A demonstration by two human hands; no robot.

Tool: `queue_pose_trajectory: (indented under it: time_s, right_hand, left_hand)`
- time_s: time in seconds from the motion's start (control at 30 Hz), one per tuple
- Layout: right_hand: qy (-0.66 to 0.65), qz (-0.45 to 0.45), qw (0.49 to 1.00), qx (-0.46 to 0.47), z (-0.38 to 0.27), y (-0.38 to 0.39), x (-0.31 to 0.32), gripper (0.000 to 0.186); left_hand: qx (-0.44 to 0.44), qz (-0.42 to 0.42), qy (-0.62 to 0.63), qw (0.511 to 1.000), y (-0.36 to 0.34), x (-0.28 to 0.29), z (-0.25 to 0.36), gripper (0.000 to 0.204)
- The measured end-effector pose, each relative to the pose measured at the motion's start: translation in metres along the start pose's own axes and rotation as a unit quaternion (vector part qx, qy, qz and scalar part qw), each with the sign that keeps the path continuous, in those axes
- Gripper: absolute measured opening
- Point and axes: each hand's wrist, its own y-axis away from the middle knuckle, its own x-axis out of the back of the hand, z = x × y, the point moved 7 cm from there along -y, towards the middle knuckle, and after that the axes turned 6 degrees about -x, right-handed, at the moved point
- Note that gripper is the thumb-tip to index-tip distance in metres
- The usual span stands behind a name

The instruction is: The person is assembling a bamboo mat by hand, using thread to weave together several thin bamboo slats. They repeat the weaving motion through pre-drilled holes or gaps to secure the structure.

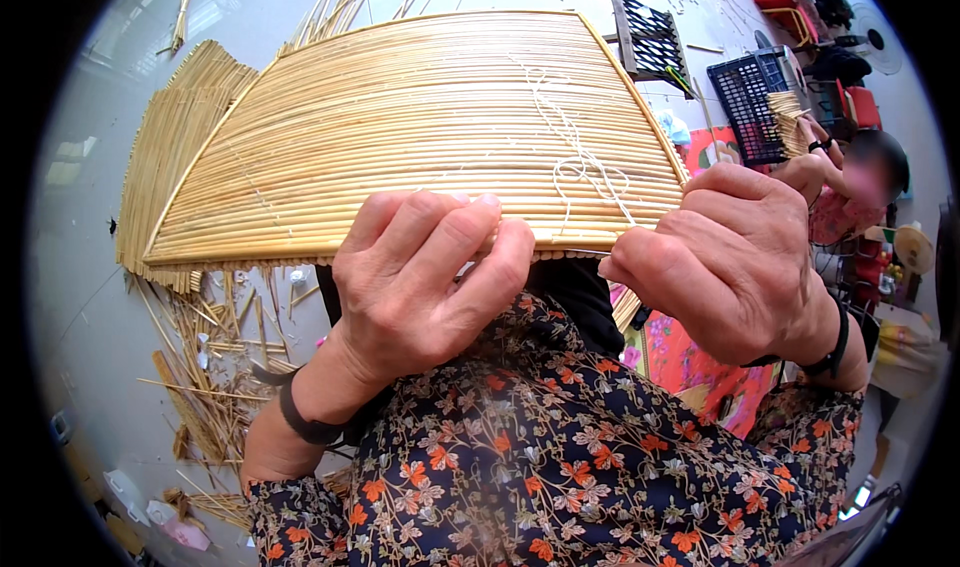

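A wide panel of straw-coloured reeds [400,137], laid side by side and framed by thin rods, spreads in front of me, its near edge at my lap. My left hand [430,272] has its fingers curled over that near edge, thumb and forefinger closed on it. To its right, my right hand [725,262] is closed in a fist at the panel's near right corner. A loose white cord [585,172] loops over the reeds and runs to the right thumb. A thin light line beside that thumb may be a needle; I cannot tell.
A second reed panel [170,167] lies behind at left. Loose reeds and scraps [225,357] litter the floor. At right, a person [840,182] sits holding a bundle of sticks [788,122] by a dark plastic crate [748,102]. A black lattice stand [652,39] stands beyond.
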Motion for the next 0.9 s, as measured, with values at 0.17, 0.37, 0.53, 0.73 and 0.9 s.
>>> queue_pose_trajectory:
  time_s: [0.17, 0.37, 0.53, 0.73, 0.9]
  right_hand:
    - [-0.022, -0.015, 1.0, -0.017, -0.005, -0.003, -0.004, 0.013]
    - [-0.014, -0.008, 1.0, -0.011, -0.005, -0.002, 0.001, 0.013]
    - [-0.014, -0.013, 1.0, -0.01, -0.005, -0.006, -0.002, 0.012]
    - [-0.017, -0.028, 0.999, -0.019, -0.004, -0.007, -0.006, 0.011]
    - [-0.022, -0.058, 0.997, -0.035, -0.007, -0.012, -0.006, 0.011]
  left_hand:
    - [-0.003, 0.004, 0.0, 1.0, 0.0, -0.001, -0.001, 0.027]
    - [-0.003, 0.004, 0.003, 1.0, -0.002, -0.001, -0.002, 0.028]
    - [-0.006, 0.006, 0.001, 1.0, -0.002, 0.0, -0.002, 0.029]
    - [-0.002, 0.003, 0.002, 1.0, -0.003, 0.0, -0.003, 0.029]
    - [-0.006, 0.004, 0.004, 1.0, -0.003, -0.001, -0.002, 0.03]
